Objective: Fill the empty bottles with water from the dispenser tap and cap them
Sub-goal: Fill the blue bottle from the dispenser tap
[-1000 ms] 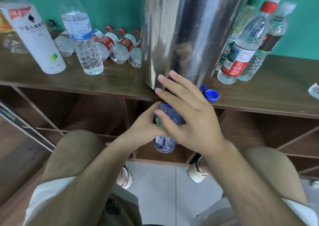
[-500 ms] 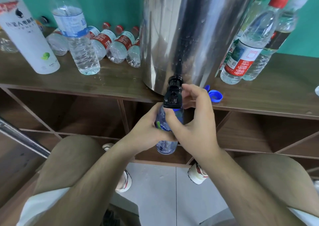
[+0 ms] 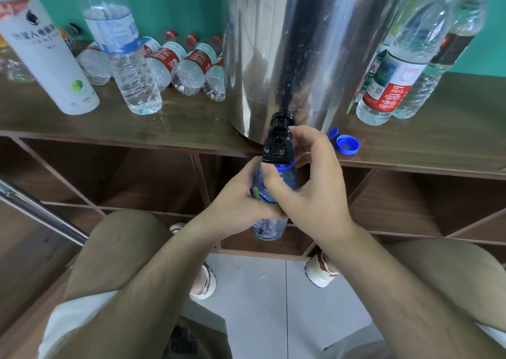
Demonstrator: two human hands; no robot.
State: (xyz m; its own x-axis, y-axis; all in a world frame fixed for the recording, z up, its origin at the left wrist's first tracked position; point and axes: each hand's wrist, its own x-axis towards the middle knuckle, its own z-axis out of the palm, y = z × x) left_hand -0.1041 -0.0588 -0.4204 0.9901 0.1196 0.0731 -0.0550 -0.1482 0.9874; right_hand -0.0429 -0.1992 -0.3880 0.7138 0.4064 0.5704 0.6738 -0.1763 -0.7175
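Note:
A small clear bottle with a blue label [image 3: 269, 228] is held upright with its blue-ringed mouth right under the black tap [image 3: 278, 145] of the steel dispenser [image 3: 301, 43]. My left hand [image 3: 235, 202] grips the bottle's body from the left. My right hand [image 3: 315, 183] has its thumb across the bottle's neck, and its fingers curl round behind, beside the tap. Two loose blue caps [image 3: 347, 145] lie on the shelf top just right of the tap. The water level in the bottle cannot be made out.
On the wooden shelf top [image 3: 178, 128] left of the dispenser stand a tall clear bottle [image 3: 126, 65] and a white bottle [image 3: 52, 65], with several red-labelled bottles [image 3: 189, 68] lying behind. Capped bottles [image 3: 397, 71] stand at the right. My knees are below.
My right hand has dropped from over the tap, where its fingers lay straight, and now curls round the bottle's neck below it. The tap has come into view. The left hand has kept its hold.

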